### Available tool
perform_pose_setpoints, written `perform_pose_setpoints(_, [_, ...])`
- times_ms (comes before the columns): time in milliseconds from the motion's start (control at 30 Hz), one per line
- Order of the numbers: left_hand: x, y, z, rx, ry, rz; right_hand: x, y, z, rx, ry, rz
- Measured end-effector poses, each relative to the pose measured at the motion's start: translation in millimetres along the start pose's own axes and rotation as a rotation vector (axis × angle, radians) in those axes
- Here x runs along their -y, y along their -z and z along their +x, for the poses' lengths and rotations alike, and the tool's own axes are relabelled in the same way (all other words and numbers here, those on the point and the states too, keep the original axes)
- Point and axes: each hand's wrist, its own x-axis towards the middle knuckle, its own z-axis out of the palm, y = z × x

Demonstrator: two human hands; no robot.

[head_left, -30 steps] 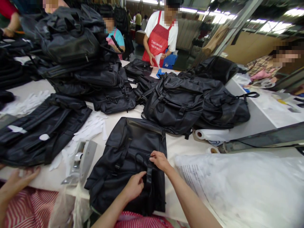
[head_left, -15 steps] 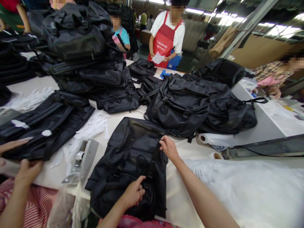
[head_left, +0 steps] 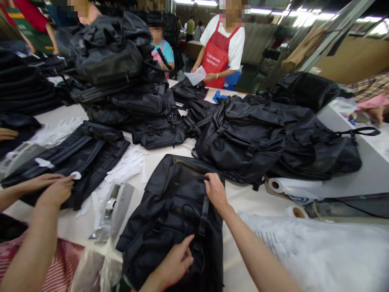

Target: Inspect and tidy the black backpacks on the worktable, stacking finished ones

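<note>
Nearby, a co-worker's hands (head_left: 59, 190) have reached a white patch (head_left: 76, 175); my right hand (head_left: 215, 190) has shifted inward over the backpack (head_left: 173, 200), fingers narrow at the top of the strap (head_left: 204, 211), pinching or not I cannot tell. A loose hold could let the strap twist at the buckle (head_left: 200, 231). Along the near edge of the table (head_left: 235, 247), the backpack lies beneath both, my left hand (head_left: 176, 260) seemingly empty, forefinger extended.

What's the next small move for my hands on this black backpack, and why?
Probably slide the right hand down the strap to smooth it against the backpack: that hand is at the strap's upper part, while the left hand points near the lower end.
</note>
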Motion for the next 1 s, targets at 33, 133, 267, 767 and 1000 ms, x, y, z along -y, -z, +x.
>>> perform_pose_setpoints(33, [-7,8.4,-8,-0.057,-0.068,0.061,8,-2,-4,0.038,0.038,0.009])
perform_pose_setpoints(133, [-13,44.1,-28,-0.426,-0.238,0.282,28,-24,-12,0.154,0.1,0.03])
perform_pose_setpoints(267, [13,87.6,-33,-0.89,-0.193,0.54,41,-73,-4,0.165,0.058,0.015])
perform_pose_setpoints(767, [44,74.5,-58,-0.684,-0.19,1.015,49,-83,28,0.392,0.072,0.196])
perform_pose_setpoints(1000, [48,68.0,-53,-0.661,-0.178,0.98,64,-77,55,0.381,0.09,0.229])
